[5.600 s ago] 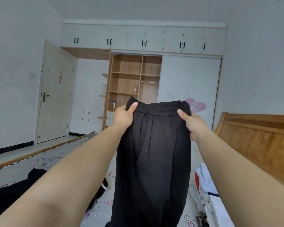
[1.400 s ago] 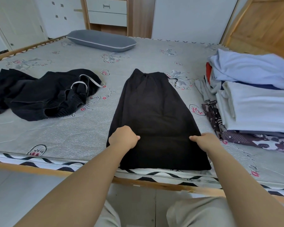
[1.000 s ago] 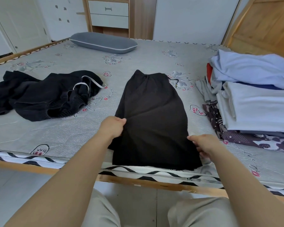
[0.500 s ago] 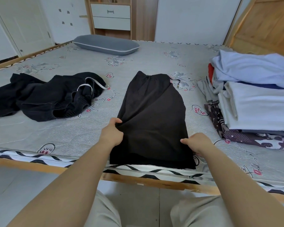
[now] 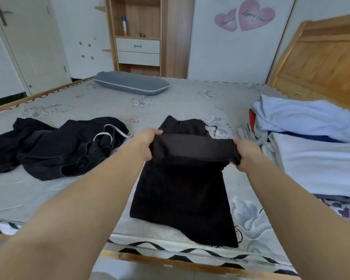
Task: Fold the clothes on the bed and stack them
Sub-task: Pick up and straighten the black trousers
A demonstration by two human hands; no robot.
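Observation:
Black trousers [image 5: 182, 195] lie lengthwise on the bed [image 5: 49, 190], waistband at the far end. My left hand [image 5: 148, 141] grips their left edge and my right hand [image 5: 246, 152] grips their right edge. Between the hands a stretch of the fabric is lifted and carried over toward the waistband, forming a fold across the garment. A stack of folded clothes [image 5: 315, 158], white, pale blue and patterned, sits on the right side of the bed. A crumpled black garment [image 5: 55, 146] with a white drawstring lies on the left.
A grey pillow [image 5: 130, 85] lies at the far side of the bed. The wooden headboard [image 5: 319, 57] stands at the right. Wardrobe shelves and drawers [image 5: 137, 49] and a white door [image 5: 26, 43] are beyond the bed. The bed's wooden front edge [image 5: 170, 263] is close to me.
Both hands took hold of the trousers' side edges near the lower part and lifted the fabric away from me toward the waistband. The camera tilted upward.

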